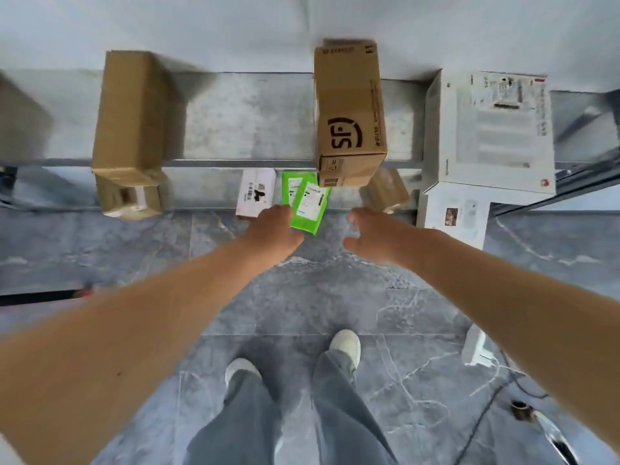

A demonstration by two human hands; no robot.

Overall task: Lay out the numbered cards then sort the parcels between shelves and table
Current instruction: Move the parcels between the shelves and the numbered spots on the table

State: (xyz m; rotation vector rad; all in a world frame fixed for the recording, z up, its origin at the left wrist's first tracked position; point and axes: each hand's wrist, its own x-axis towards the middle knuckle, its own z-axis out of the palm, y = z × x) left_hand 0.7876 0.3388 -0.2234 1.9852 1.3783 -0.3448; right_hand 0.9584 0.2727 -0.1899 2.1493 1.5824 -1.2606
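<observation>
A bright green parcel (310, 204) with a white label sticks out tilted past the lower shelf's front edge. My left hand (273, 229) grips it at its near left corner. A second green parcel (289, 186) lies just behind it, and a white labelled parcel (255, 193) lies to its left. My right hand (372, 229) hovers to the right of the green parcel, fingers loosely curled and holding nothing. No numbered cards are in view.
On the upper shelf (248, 129) stand a plain cardboard box (132, 115), an SF-marked box (349, 119) and a large white box (496, 129). Below lie a small cardboard box (131, 199), a brown parcel (385, 193) and a white box (456, 214). A cable (483, 414) runs over the grey floor.
</observation>
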